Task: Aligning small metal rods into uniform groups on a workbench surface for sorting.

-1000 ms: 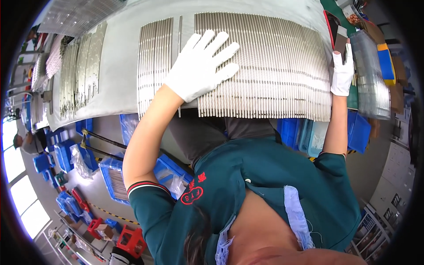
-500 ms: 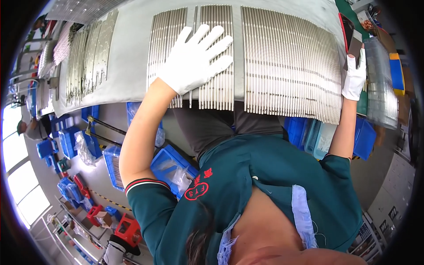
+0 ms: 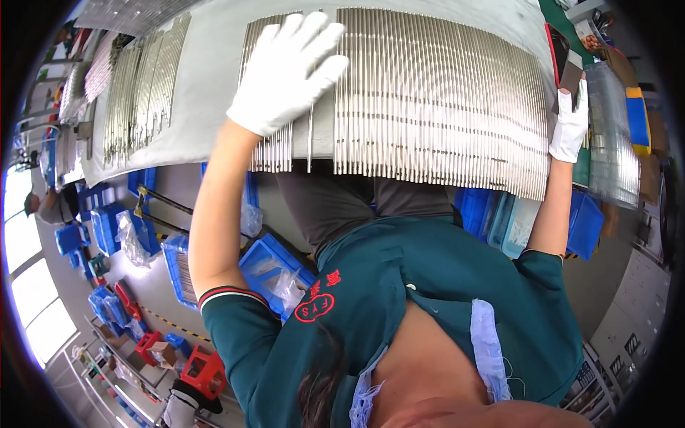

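Note:
My left hand (image 3: 289,78), in a white glove, has its fingers spread over a narrow group of thin silver metal rods (image 3: 271,155). Whether the palm touches them I cannot tell. One single rod (image 3: 310,146) lies just right of that group. A wide sheet of such rods (image 3: 439,107), side by side, covers the table's middle and right. Beyond its right edge, my right hand (image 3: 569,132), gloved with some fingertips bare, is closed on a small flat grey block (image 3: 571,75). Part of the block is hidden by the fingers.
A red-edged phone (image 3: 558,46) lies past the right hand, near clear plastic trays (image 3: 614,135). More rods (image 3: 146,85) lie on the left of the grey-covered table (image 3: 214,78). Blue bins (image 3: 275,267) stand on the floor below, and a person (image 3: 57,210) is far left.
My left hand has moved left and slightly away from me. The group of rods right of the single rod has joined the wide sheet, closing the gap. My right hand has barely moved.

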`<move>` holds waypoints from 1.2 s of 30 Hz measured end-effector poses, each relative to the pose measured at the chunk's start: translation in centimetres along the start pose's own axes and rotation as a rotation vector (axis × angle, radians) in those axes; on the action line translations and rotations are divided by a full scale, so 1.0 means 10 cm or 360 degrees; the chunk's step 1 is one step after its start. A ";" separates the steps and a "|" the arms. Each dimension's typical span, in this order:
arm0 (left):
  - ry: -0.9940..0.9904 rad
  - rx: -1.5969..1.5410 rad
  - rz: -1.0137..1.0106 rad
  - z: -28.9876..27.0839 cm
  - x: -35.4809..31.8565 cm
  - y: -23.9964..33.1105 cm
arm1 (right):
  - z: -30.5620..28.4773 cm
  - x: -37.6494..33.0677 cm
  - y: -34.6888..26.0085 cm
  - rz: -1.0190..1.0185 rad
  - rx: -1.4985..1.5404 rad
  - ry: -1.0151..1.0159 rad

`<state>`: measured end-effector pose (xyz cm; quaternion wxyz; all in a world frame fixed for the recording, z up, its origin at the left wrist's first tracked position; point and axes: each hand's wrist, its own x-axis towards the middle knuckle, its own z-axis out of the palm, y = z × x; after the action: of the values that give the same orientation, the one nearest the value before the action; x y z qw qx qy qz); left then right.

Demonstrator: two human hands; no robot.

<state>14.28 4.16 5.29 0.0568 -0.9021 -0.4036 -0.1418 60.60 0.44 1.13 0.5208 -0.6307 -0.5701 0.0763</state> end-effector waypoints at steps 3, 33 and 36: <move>0.0146 0.0356 -0.0069 0.15 -0.33 -0.47 | -0.02 0.02 0.06 0.0054 0.0035 -0.0009; -0.0089 -0.0077 -0.0058 0.17 -0.13 0.03 | -0.07 0.06 0.17 0.0072 -0.0217 -0.0022; -0.0132 -0.0071 -0.0039 0.16 -0.12 0.03 | -0.07 0.07 0.18 0.0059 -0.0196 -0.0029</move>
<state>14.08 3.50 3.42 0.0181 -0.9032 -0.4134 -0.1138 62.43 0.92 0.45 0.4744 -0.6714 -0.5665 0.0564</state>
